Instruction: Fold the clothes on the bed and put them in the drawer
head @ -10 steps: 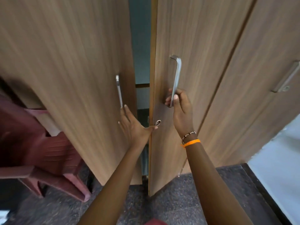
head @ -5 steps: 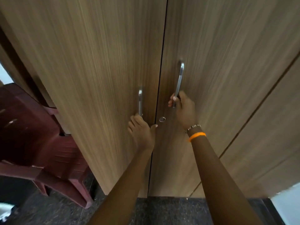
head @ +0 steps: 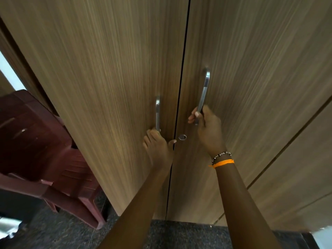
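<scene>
1. Nearest are two bare forearms reaching forward over dark speckled floor. The right wrist wears an orange band and a beaded bracelet.
2. The left hand lies flat with straight fingers pressing the left door, its fingertips touching the lower end of the left handle.
3. The right hand, beside it, has fingers curled round the lower part of the right handle.
4. Between the hands sits a round keyhole on the right door. The two doors meet with only a thin dark seam.
5. No clothes or drawer are visible; presumably they are behind the doors.
6. The doors look stiff and fairly heavy; the smooth metal handles are the sensible place to grip.
7. Left of the left hand, stacked maroon plastic chairs stand close to the left door and could block its swing.
</scene>
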